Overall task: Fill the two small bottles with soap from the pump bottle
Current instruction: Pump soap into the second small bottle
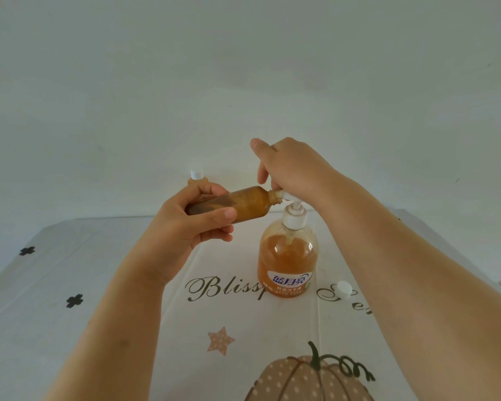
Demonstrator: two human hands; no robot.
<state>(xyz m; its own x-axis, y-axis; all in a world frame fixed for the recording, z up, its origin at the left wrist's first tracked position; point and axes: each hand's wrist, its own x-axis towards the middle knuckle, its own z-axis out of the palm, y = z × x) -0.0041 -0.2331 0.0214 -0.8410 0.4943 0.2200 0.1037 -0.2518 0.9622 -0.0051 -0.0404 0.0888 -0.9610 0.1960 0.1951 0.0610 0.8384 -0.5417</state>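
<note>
Fill: small bottle (243, 205) neck on pump spout.
Gripped sideways by left hand (185, 227) fingers, soap-streaked inside; right hand (292, 169) fingers curl over head of pump bottle (288, 256), mostly full of amber soap, on worktop (99, 285).

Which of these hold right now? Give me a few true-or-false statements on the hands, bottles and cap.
1. The left hand holds a small bottle on its side, mouth at the spout of the pump bottle. True.
2. The right hand rests on the tablecloth. False: it is on the pump head.
3. The second small bottle is uncapped. False: it wears a white cap.
4. A loose white cap lies on the tablecloth, right of the pump bottle. True.
</note>
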